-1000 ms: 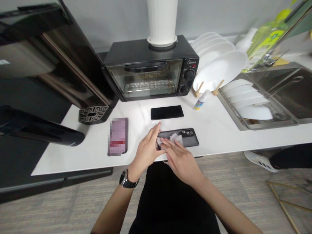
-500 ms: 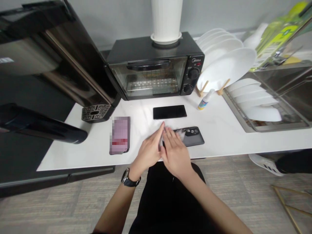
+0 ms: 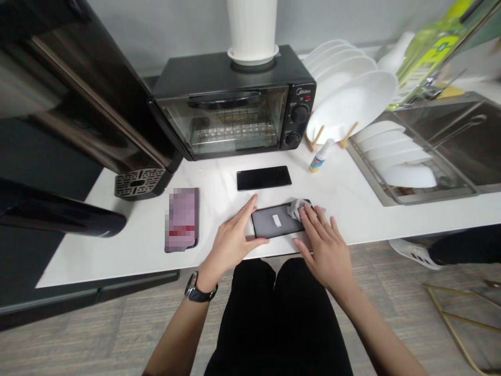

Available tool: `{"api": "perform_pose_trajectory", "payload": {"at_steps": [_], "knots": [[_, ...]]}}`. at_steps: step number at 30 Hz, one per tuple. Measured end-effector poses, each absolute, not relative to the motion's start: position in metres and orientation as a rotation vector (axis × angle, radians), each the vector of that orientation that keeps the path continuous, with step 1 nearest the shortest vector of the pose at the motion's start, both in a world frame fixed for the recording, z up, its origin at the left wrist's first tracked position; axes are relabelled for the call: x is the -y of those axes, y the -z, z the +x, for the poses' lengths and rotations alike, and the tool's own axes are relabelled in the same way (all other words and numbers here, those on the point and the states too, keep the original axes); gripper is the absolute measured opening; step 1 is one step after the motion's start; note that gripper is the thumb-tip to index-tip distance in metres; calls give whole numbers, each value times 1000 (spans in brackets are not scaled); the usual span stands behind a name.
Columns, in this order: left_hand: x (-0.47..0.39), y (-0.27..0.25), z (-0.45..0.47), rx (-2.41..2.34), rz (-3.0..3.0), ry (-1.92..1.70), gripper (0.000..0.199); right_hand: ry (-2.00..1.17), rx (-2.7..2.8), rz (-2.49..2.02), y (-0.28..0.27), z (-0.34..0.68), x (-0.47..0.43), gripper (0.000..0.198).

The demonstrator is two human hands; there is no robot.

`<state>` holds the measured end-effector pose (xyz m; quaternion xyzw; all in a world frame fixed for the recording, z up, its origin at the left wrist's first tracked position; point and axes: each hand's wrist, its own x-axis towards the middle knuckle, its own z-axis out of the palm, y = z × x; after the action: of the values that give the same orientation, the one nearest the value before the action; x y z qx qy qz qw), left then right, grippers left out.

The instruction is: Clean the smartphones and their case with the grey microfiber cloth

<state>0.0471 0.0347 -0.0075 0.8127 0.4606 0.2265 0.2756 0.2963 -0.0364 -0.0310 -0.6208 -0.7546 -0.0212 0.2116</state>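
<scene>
Crosswise on the counter [image 3: 368, 219], the phone case [image 3: 268, 223] is being bracketed at its left end by the spread left hand [image 3: 230, 235]. Onto its right end, the wipe [image 3: 296, 208] is being pressed by the fanned right hand [image 3: 327, 250].

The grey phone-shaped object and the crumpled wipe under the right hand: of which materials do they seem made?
Grey phone-shaped object: perhaps plastic, matte; its face shows no sharp reflections, though glass is possible.
Crumpled wipe: probably thin tissue or fabric, matte; loose folds bunch under the right hand.
</scene>
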Motion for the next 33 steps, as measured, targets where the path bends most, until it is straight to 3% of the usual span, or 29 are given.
{"api": "perform_pose_trajectory", "payload": {"at_steps": [3,9,15,23,27,33], "knots": [[-35,8,46,-1242,2184,-607,112,4,2057,-1675,28,260,18,77],[-33,14,44,-1236,2193,-616,104,-266,2260,-1335,20,200,24,62],[-32,10,49,-1239,2241,-605,111,-127,2304,-1370,30,245,54,62],[-34,6,50,-1257,2263,-555,118,106,2027,-1759,37,305,51,67],[-34,5,50,-1257,2258,-564,115,58,2010,-1742,30,271,15,73],[-34,7,47,-1248,2228,-569,110,-205,2294,-1356,19,216,13,72]]}}
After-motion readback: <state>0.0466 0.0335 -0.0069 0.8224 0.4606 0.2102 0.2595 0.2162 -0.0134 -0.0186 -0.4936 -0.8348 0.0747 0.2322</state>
